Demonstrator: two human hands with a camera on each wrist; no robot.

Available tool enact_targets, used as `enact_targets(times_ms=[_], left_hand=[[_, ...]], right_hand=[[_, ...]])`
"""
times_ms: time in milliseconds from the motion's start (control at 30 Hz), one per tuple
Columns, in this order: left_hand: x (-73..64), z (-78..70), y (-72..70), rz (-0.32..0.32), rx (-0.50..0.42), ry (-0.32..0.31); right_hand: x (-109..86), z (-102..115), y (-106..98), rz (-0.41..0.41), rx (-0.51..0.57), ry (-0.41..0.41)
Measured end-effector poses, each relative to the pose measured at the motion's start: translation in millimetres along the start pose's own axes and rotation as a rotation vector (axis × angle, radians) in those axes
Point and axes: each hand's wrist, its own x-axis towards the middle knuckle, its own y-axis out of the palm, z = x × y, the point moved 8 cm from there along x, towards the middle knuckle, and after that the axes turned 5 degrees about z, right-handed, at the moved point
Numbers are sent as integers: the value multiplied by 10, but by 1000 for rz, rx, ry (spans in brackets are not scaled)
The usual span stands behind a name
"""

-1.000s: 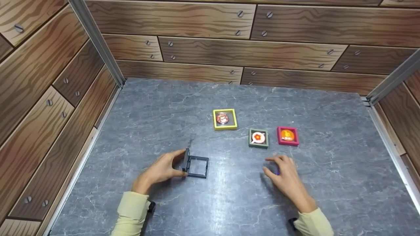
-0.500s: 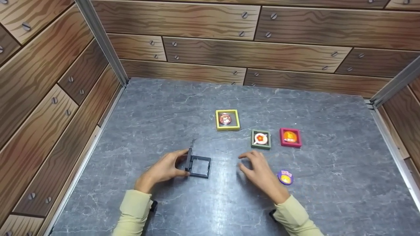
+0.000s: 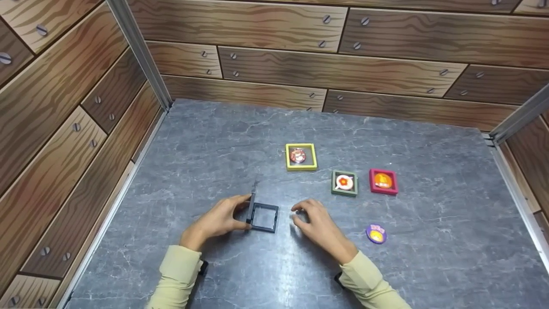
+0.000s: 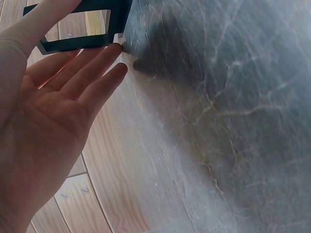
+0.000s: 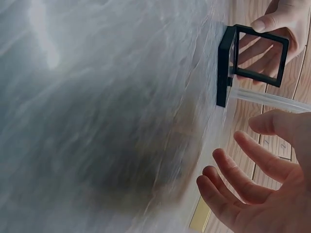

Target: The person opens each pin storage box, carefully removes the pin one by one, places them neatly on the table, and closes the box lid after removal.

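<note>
Main chg on my remote feed: the R hand (image 3: pixel 317 223) had come away from the purple badge (image 3: pixel 376 234) and moved over to the black case (image 3: pixel 253 211), just R of it, not touching AFAICT. A sec. earlier that hand had covered most of the badge; now it lay loose on the table (image 3: pixel 279 274), well R of the case & slightly nearer the camera, fully in view. R grip held nothing: fingers loosely bent, thumb parted from them w/ a clear gap btwn, per the R wrist view.

The L hand (image 3: pixel 218 219) hadn't chgd much: its grip stayed on the case's raised half, thumb at one edge, fingers at the opp. edge, w/ the other half flat on the table. I saw no badge in the case, just the table thru its lower window.

Other pcs, rel. to the case: yellow frame (image 3: pixel 302 168) w/ red badge (image 3: pixel 297 156), beyond & a bit R; green frame (image 3: pixel 344 193) w/ white badge (image 3: pixel 343 182), R & somewhat beyond; pink frame (image 3: pixel 384 192) w/ orange badge (image 3: pixel 383 180), same dir., farther out. None looked shifted.

My read: attn had gone to the case, so the work looked part-way at most, w/ purple badge & case still apart
</note>
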Motion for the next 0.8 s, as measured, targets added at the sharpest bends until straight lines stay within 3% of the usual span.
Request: enact_targets(times_ms=[533,800], left_hand=[[11,-81,-1,10,43,30],[31,-89,32,28,81,-29]], right_hand=[[167,197,104,52,29,-19],[258,254,165,82,43,-9]])
